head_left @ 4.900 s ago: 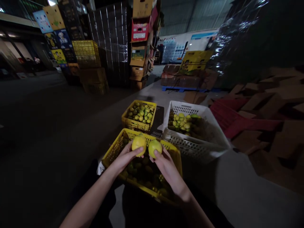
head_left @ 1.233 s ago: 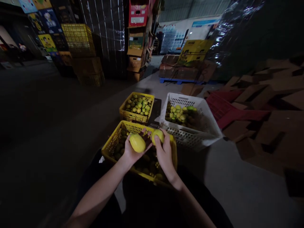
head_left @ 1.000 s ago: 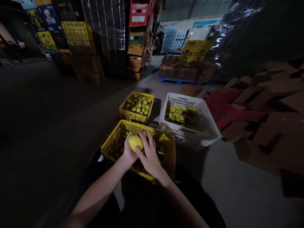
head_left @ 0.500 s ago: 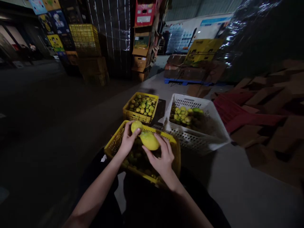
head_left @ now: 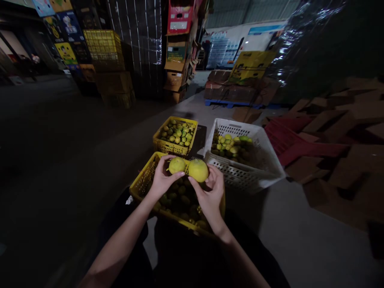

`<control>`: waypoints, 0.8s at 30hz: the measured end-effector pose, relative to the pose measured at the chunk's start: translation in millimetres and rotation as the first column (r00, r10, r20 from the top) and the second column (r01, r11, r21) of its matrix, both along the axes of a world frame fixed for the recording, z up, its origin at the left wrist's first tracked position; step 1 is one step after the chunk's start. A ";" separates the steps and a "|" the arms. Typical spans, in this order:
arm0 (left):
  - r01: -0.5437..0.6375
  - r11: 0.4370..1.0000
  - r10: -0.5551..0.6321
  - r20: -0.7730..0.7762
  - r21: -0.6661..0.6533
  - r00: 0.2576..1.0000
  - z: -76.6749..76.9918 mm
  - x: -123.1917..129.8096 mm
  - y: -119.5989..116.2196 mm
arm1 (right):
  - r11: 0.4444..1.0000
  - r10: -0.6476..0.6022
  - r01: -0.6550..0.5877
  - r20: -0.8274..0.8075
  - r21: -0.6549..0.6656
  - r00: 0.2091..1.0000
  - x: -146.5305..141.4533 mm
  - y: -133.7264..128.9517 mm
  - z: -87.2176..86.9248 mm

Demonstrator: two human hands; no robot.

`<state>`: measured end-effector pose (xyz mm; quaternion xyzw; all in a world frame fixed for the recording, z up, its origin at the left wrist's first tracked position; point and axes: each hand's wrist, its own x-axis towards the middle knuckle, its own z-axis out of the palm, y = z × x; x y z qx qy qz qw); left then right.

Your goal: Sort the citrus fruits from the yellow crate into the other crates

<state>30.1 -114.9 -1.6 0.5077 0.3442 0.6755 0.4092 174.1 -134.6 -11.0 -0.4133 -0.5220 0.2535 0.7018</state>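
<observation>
My left hand (head_left: 163, 178) is closed around a small yellow-green citrus fruit (head_left: 177, 165). Right beside it, my right hand (head_left: 211, 192) grips a larger yellow citrus fruit (head_left: 198, 170) between thumb and fingers. Both fruits are held up over the near yellow crate (head_left: 141, 182), close together. Shadowed citrus fruits (head_left: 181, 198) lie inside that crate, and my forearms cover part of its rim.
Behind it stands a smaller-looking yellow crate (head_left: 171, 149) full of green-yellow fruits. A white crate (head_left: 264, 160), partly filled with fruits, is at the right. Farther right are a red plastic piece (head_left: 300, 142) and heaped cardboard (head_left: 336, 208). Stacked boxes (head_left: 175, 54) rise behind.
The larger fruit has been turned in my right hand, so its rounded face shows instead of its long side. The smaller fruit has moved slightly down and right with my left hand.
</observation>
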 end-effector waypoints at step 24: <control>0.535 0.534 0.143 0.694 -0.655 0.706 6.0 -5.0 11.1 | 0.665 -0.007 -0.645 -0.867 -0.376 0.499 3.6 13.4 8.4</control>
